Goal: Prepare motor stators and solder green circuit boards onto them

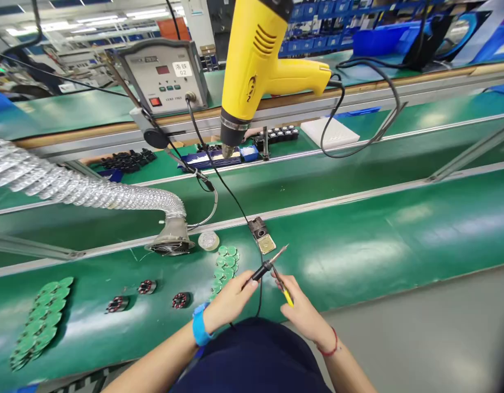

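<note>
My left hand (231, 295), with a blue band on its wrist, is closed around a soldering iron (261, 271). The iron's tip points up and to the right, away from me. My right hand (299, 305), a red cord on its wrist, grips a slim dark tool with a yellow handle (287, 295), pliers or tweezers by its shape. Its dark end comes close to the iron; I cannot tell if they touch. Just beyond the hands is a soldering iron stand (258, 228) with a yellowish pad. Round green circuit boards (226, 263) lie beside my left hand.
Small wound motor cores (181, 300) and a panel of green boards (43, 316) lie at left. A fume duct (154, 199) ends over the bench near a round clear container (208, 240). Overhead hangs a yellow heat gun (252, 65), right of the soldering station (166, 76).
</note>
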A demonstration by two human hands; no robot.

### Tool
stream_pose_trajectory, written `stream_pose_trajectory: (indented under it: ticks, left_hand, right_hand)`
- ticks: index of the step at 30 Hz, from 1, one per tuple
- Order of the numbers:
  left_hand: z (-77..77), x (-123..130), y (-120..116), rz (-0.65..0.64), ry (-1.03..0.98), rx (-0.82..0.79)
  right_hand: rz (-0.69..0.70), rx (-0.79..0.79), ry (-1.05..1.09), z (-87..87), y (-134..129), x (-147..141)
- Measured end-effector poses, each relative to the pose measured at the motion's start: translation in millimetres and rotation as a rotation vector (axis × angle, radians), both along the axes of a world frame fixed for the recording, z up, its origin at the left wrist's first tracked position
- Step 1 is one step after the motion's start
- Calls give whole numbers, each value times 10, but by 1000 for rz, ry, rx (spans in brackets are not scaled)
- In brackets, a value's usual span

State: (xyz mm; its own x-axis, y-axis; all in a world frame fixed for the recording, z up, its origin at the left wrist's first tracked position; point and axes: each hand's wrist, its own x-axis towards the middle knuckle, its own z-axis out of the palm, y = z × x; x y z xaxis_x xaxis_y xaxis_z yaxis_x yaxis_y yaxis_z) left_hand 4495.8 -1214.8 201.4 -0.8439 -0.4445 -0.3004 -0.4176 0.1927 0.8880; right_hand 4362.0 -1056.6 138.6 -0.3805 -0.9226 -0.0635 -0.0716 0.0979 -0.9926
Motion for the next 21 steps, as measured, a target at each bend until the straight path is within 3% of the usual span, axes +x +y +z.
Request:
stream_pose_trajectory:
  ticks: [6, 12, 18, 21]
  left_hand:
    - [84, 118, 124, 15, 18, -401]
    - [104, 185, 124, 135, 31, -442]
    - [157, 252, 130, 71, -70, -626]
    - [178, 276, 137, 62, -100, -564]
  right_hand:
    - [29, -2, 57, 135, -96, 51]
    - [-46, 23, 129, 209, -144, 155]
    - [-24, 7, 74, 344, -138, 236]
    - [-38, 14, 81, 373, -102, 259]
